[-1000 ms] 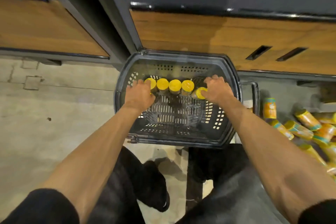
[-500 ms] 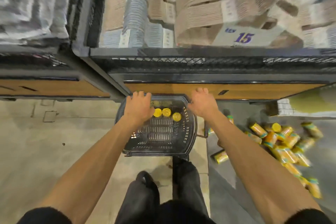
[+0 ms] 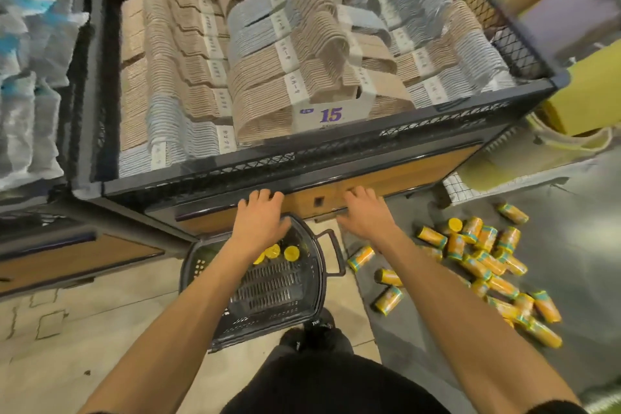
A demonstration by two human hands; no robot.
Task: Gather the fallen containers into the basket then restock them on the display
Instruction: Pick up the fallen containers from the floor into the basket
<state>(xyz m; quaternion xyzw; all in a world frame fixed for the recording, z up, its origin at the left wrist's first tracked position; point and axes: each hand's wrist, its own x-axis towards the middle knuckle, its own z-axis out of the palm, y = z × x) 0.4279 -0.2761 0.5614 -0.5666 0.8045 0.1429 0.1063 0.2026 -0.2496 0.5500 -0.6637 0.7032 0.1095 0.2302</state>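
Note:
A dark plastic basket (image 3: 316, 286) stands on the floor below me, with yellow-lidded containers (image 3: 291, 253) upright at its far end. My left hand (image 3: 260, 220) hovers over that far end with relaxed fingers and holds nothing. To the right of the basket, my right hand (image 3: 366, 215) is also free, fingers spread, in front of the display's wooden base (image 3: 403, 175). Several orange containers with yellow lids (image 3: 484, 255) lie scattered on the grey floor at the right.
A mesh-walled display bin (image 3: 302, 158) full of bundled beige and blue goods with a "15" tag stands ahead. Another bin (image 3: 30, 77) is at the left. Yellow and purple boxes (image 3: 571, 44) are at the right. My dark shoes (image 3: 316, 336) stand behind the basket.
My view has risen from close over the basket to standing height. Both hands have come up off the containers in the basket and now hold nothing.

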